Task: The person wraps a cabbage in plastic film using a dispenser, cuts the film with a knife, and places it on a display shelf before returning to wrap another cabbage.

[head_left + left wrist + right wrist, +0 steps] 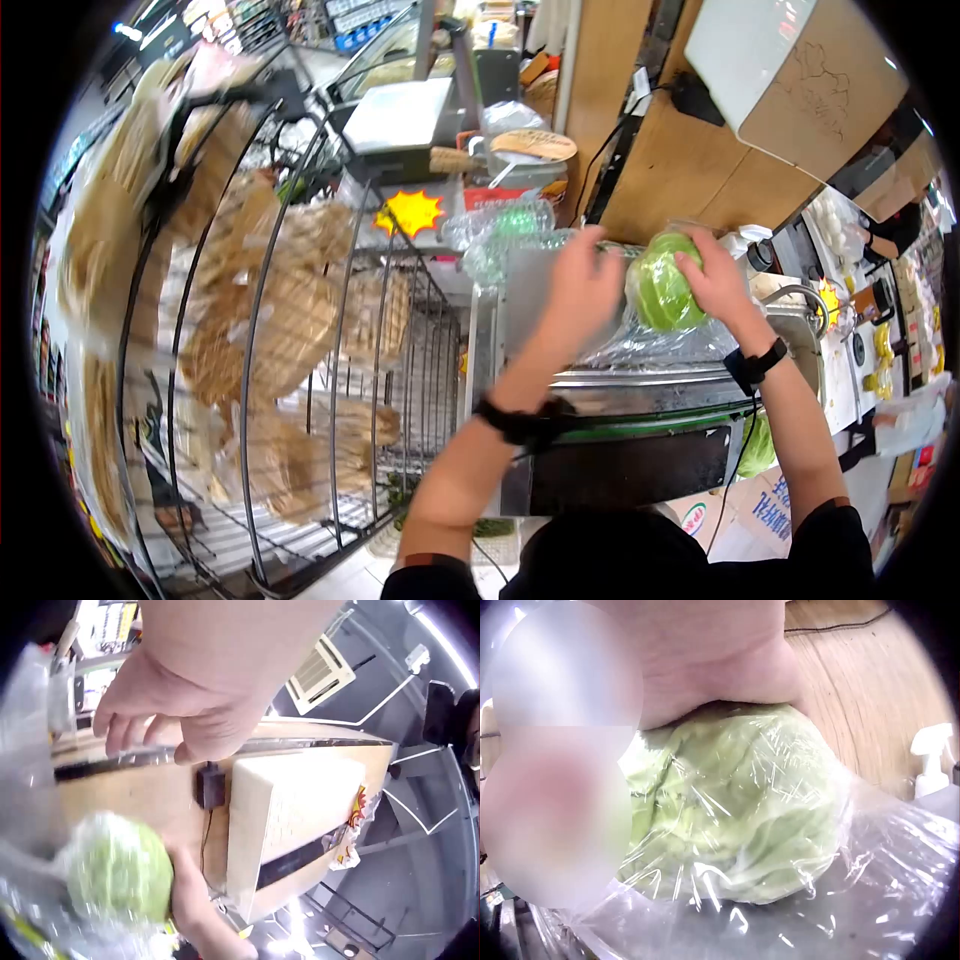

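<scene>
A pale green cabbage in shiny clear film sits at the right part of the metal counter, over crumpled plastic, with the right hand curled round its top and right side. Just left of it, well off the leaves, the left hand hangs blurred, fingers loosely bent and holding nothing. Beyond stands a wooden panel, a sink lies to the right, and a black wire cart with brown bagged goods fills the left.
</scene>
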Demonstrator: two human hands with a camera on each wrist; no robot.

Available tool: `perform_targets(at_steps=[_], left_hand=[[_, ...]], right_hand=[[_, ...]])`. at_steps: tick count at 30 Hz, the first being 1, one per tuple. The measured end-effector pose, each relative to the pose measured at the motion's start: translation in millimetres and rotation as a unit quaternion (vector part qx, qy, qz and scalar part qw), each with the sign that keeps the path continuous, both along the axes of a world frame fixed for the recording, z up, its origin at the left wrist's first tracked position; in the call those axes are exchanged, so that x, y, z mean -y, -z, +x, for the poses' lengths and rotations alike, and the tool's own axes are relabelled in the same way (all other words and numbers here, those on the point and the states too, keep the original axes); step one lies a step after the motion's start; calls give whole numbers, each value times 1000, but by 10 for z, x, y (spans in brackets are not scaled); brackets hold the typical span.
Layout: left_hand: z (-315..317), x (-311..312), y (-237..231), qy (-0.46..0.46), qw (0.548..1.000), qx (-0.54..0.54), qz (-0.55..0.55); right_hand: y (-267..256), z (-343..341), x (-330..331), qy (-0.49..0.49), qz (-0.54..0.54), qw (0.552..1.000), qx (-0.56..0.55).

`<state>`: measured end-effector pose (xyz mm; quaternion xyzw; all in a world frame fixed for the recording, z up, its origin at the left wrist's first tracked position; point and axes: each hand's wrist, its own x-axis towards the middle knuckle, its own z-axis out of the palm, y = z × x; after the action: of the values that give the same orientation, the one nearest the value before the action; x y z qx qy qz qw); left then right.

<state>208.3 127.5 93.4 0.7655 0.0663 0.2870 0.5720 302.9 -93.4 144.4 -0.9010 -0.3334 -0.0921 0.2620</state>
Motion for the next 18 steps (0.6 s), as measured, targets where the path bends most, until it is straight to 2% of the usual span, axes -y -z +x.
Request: perform_targets(at_steps=[1,2,4,5,6,7,10,14,17,18], left_hand=[[-44,-380,-263,30,999,-45,-1],[83,-709,-214,9,999,-11,-45],[386,-1303,-205,-81,995,-18,54],[545,-1528,-189,-82,990,-68,95],[764,-1702,-59,-108,962,-57,245],[960,-1810,68,-133,911,-42,388],[1315,-1827,189,-51,838,-22,543],[1884,-1819,454,11,785,-141,603],[2117,-1759,464,34,825,-249,506],[2110,-1779,437,43,838,-207,504]], right_hand=[[11,-23,-1,3,2,1000,10],[4,-56,-9,4,15,1000,22],[-24,-86,-13,8,15,999,29],[-43,-92,-26,8,13,999,33],[-71,-105,-39,10,15,1000,26],[-101,-116,-48,12,15,1000,19],[-90,-98,-53,15,18,999,24],[-108,-73,-36,22,7,1000,15],[-106,-66,-19,29,17,999,-4],[-94,-51,-16,31,16,999,4]])
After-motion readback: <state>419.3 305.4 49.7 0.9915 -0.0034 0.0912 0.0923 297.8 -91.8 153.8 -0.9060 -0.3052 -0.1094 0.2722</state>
